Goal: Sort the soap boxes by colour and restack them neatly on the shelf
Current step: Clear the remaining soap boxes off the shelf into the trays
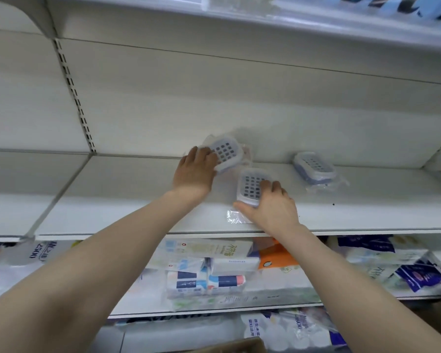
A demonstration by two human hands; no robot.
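Observation:
Three soap boxes in clear plastic wrap lie on the white shelf (138, 200). My left hand (195, 171) grips the left side of a tilted box (227, 152) near the back panel; something pinkish shows under it. My right hand (270, 207) holds a second white-lidded box (251, 186) nearer the front edge, thumb below its near end and fingers over its right side. A third box (313, 168) with a blue-grey base lies alone to the right, touched by neither hand.
The shelf's back panel (214, 103) rises behind the boxes, with a slotted upright (74, 90) at the left. An upper shelf (239, 24) overhangs. Below, packs of tissue and paper goods (214, 271) fill the lower shelves. A brown cardboard edge (229, 346) shows at the bottom.

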